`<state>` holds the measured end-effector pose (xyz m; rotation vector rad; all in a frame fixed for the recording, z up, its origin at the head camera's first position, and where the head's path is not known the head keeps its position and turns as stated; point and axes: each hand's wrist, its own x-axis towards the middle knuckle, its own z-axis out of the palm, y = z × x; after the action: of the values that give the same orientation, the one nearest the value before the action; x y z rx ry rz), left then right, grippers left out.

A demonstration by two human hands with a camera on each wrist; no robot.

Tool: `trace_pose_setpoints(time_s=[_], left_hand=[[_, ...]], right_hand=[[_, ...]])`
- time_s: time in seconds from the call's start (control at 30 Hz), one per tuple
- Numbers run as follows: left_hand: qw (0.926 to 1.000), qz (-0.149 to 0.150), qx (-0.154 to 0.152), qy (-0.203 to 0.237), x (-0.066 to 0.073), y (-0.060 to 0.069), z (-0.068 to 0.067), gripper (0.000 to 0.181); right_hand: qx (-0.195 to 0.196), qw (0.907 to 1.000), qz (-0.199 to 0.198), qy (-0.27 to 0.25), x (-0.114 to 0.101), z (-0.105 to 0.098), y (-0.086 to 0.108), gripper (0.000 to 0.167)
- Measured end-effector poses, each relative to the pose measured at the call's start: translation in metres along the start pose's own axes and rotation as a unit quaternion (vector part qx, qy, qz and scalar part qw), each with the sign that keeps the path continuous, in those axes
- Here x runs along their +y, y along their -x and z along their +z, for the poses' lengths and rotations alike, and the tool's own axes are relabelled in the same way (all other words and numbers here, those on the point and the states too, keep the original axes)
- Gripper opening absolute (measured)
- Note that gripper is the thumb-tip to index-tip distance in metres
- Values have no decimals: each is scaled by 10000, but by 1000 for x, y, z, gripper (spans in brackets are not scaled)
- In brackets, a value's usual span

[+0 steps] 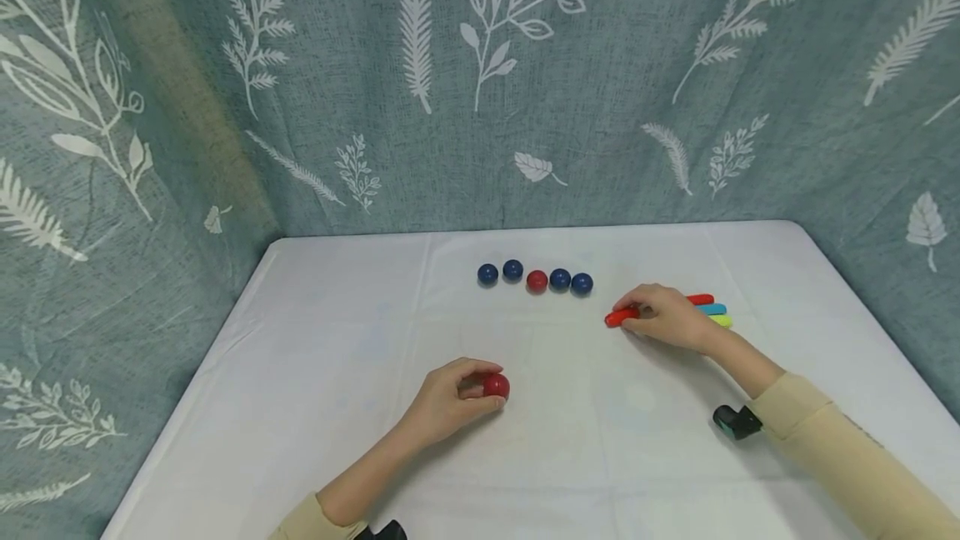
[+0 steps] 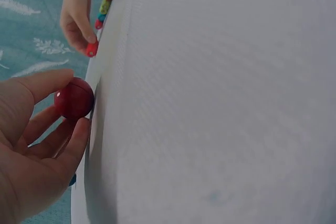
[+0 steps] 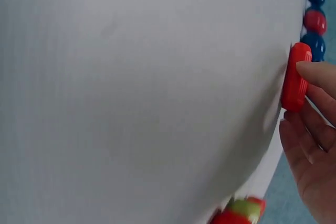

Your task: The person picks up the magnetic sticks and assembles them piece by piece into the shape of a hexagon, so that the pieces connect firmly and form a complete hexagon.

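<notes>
My left hand (image 1: 448,401) pinches a shiny red ball (image 1: 497,387) between thumb and fingers at the table's middle; the left wrist view shows the same ball (image 2: 74,98) at the fingertips. Farther right, my right hand (image 1: 666,317) holds a short, thick red stick (image 1: 619,317) with rounded ends. Seen from the right wrist, this stick (image 3: 297,77) has a ribbed side and lies between thumb and fingers, close to the cloth. Just behind the right hand are a red stick (image 1: 701,299), a blue stick (image 1: 712,309) and a yellow-green stick (image 1: 722,321), partly hidden by it.
Toward the back of the white-covered table (image 1: 337,340), a red ball (image 1: 537,281) sits in a loose row among several dark blue balls (image 1: 487,275). A patterned green curtain (image 1: 450,165) rises behind the table and along its sides.
</notes>
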<state>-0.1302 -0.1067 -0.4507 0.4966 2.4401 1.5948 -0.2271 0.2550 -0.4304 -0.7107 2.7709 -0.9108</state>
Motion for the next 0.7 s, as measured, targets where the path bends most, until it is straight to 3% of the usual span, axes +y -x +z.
trace_pose_setpoints(time_s=[0.27, 0.4, 0.7], left_hand=[[9997, 121, -101, 207, 1, 1, -1, 38], [9997, 134, -75, 174, 0, 2, 0, 36], [10000, 61, -6, -64, 0, 6, 2, 36]], right_hand=[[-265, 9988, -355, -210, -23, 23, -4, 22], [-382, 9965, -676, -301, -36, 33, -6, 21], [-763, 9907, -1005, -503, -66, 57, -11, 18]])
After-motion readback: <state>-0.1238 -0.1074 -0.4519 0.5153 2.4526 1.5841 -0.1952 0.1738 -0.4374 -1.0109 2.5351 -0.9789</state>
